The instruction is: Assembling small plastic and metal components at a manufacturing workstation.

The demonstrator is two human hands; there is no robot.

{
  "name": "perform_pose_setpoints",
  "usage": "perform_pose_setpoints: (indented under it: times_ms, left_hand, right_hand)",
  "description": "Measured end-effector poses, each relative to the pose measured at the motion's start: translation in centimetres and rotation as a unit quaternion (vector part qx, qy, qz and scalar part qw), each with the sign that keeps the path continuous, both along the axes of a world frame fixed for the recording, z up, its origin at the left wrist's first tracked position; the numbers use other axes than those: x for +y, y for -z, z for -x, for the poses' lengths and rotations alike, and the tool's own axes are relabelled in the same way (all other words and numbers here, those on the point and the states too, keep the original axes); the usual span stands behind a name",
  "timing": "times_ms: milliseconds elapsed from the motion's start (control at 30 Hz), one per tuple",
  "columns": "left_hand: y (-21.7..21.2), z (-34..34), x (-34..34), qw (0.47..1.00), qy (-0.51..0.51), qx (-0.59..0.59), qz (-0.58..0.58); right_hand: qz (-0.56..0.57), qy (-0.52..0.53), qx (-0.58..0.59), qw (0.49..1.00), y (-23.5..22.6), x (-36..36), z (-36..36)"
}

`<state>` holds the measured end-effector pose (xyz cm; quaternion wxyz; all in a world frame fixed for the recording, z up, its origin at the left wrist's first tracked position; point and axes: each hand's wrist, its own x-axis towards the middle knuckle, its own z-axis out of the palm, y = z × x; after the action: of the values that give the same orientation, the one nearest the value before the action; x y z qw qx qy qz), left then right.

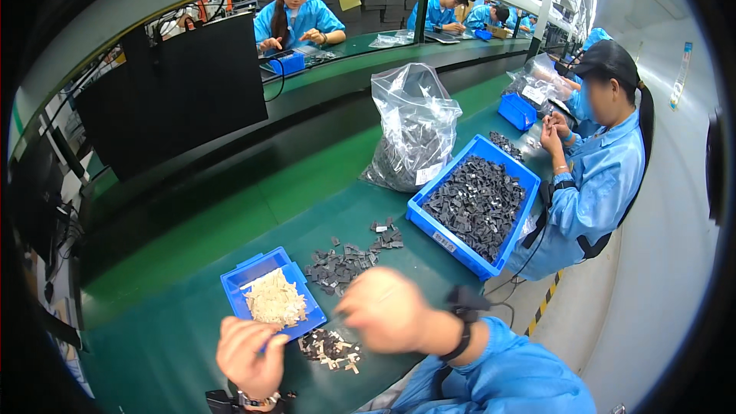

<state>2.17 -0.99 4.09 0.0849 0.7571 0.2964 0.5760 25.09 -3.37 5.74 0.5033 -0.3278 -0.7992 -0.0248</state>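
Running away from the wearer, a long green tabletop (230, 222) forms one side of a factory line, with a second green bench behind it where other people in blue coats sit working. A dark screen (172, 92) stands on the far side of the tabletop, and a co-worker in a blue coat and dark cap (606, 153) sits to the right along the same line.

Nearest the wearer lies a small blue tray (238, 280) holding a heap of pale, cream-coloured pieces (274, 300). Just right of that tray, loose dark grey parts (345, 261) lie scattered on the tabletop. Close in front of the tray sits a small mixed pile of dark and pale bits (330, 349). Farther right of the small tray is a large blue bin (433, 234) filled with dark grey parts. Beyond that bin stands a clear plastic bag (414, 126), also full of dark parts.

At the near edge of the small blue tray, the left hand (249, 356) has its fingers curled in a narrow grip around a thin blue tool whose tip touches the tray's rim. Just right of the tray, the right hand (379, 310) hovers above the mixed pile; it is blurred, so I cannot tell how far its grip is open or whether it holds anything.
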Motion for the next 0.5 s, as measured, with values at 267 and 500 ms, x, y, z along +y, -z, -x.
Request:
perform_pose_setpoints:
  times_ms: [267,500]
  left_hand:
    - [1.8,3.9,2.4,0.98,-0.127,-0.086,0.128]
    - [6.3,3.4,4.6,0.963,-0.083,-0.106,0.234]
  right_hand:
    - [0.068,0.521,-0.052,0.849,-0.8,-3.3,-17.0]
    - [0.087,-0.119,0.265,0.953,-11.4,-9.9,-5.8]
